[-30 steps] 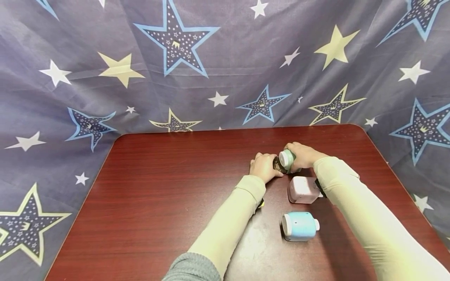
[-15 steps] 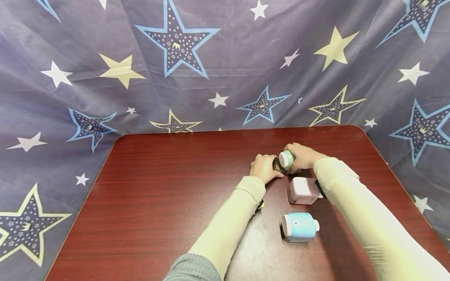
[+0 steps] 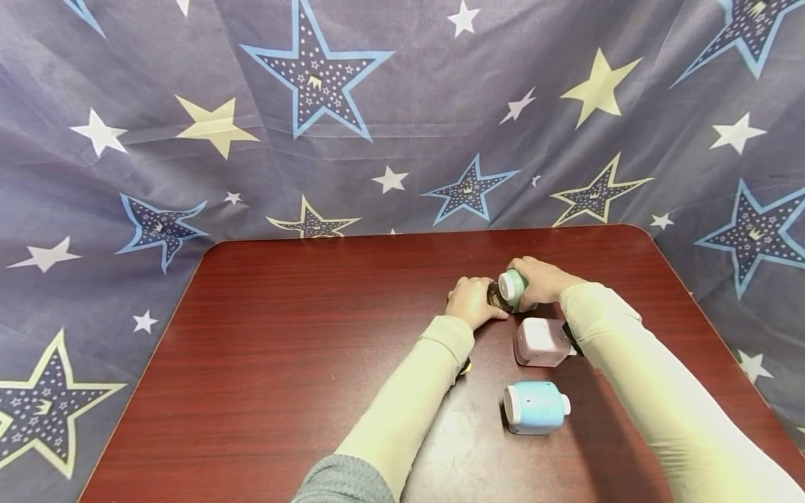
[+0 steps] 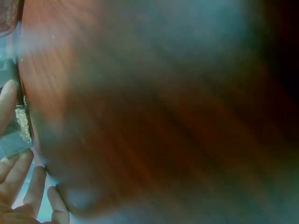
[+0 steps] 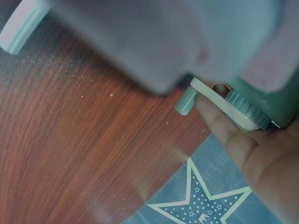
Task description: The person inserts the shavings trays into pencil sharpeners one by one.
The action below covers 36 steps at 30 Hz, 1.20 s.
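My right hand (image 3: 544, 278) grips a pale green pencil sharpener (image 3: 519, 285) with a white round front, toward the far right of the table. The right wrist view shows its pale crank arm (image 5: 224, 103) and green knob (image 5: 186, 101), with a finger lying along the arm. Pressed close to its left side is a small dark box (image 3: 497, 297) with gold markings. My left hand (image 3: 470, 300) holds that box, thumb on the near side; the left wrist view catches the gold-flecked dark box (image 4: 14, 130) at its edge, between thumb and fingers.
A pink sharpener (image 3: 542, 342) lies just nearer than the green one, partly behind my right sleeve. Closer still lies a blue sharpener (image 3: 537, 407) with a white front. A star-printed cloth (image 3: 402, 105) hangs behind the red-brown table (image 3: 302, 335).
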### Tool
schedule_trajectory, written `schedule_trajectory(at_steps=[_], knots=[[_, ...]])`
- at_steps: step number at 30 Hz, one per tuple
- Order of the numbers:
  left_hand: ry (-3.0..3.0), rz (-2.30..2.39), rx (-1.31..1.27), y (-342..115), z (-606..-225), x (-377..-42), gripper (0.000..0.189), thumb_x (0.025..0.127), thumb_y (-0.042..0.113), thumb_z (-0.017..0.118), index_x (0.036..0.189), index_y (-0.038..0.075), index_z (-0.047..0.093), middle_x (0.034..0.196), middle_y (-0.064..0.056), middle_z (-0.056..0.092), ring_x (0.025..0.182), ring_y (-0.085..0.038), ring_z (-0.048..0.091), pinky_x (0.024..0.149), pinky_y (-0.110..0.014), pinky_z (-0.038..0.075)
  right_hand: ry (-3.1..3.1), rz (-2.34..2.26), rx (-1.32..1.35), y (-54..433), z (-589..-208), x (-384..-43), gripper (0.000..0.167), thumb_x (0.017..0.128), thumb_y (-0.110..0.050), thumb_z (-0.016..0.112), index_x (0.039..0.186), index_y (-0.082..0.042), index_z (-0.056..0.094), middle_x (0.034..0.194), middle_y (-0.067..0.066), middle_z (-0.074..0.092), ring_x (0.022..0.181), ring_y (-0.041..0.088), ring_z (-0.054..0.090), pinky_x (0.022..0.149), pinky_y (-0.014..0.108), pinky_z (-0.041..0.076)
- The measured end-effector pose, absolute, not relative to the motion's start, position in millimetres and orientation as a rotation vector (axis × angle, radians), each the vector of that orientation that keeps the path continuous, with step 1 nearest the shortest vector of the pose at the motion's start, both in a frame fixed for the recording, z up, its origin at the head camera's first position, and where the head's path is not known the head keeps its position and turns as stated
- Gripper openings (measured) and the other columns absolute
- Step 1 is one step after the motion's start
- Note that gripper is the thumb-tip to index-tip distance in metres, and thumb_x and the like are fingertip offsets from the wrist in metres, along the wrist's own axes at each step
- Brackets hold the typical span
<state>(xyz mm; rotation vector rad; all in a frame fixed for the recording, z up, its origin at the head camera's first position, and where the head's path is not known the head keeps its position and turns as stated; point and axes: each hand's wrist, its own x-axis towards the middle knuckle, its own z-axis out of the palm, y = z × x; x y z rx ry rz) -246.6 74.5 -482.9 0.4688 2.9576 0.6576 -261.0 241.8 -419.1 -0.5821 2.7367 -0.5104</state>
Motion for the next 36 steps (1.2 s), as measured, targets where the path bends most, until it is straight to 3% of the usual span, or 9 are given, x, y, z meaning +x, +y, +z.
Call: schedule_trajectory(at_steps=[27, 36], knots=[[2.964, 0.709, 0.383, 91, -489, -249, 0.063, 0.063, 0.053, 0.089, 0.112, 0.019, 0.068, 0.111, 0.002, 0.071, 0.104, -0.021, 0.060, 0.077, -0.043, 0.049, 2.702, -0.469, -0.541, 239, -422, -263, 0.066, 0.060, -0.009, 0.082, 0.119, -0.001, 0.054, 0.112, 0.021, 0.056, 0.092, 0.031, 0.058, 0.080, 0.045, 0.050], [2.916, 0.615, 0.475, 92, -489, -252, 0.063, 0.069, 0.054, 0.085, 0.119, 0.021, 0.066, 0.117, 0.002, 0.070, 0.103, -0.022, 0.056, 0.081, -0.042, 0.049, 2.707, -0.460, -0.531, 241, -419, -262, 0.074, 0.064, -0.012, 0.086, 0.127, 0.002, 0.051, 0.119, 0.025, 0.054, 0.097, 0.034, 0.059, 0.084, 0.049, 0.050]])
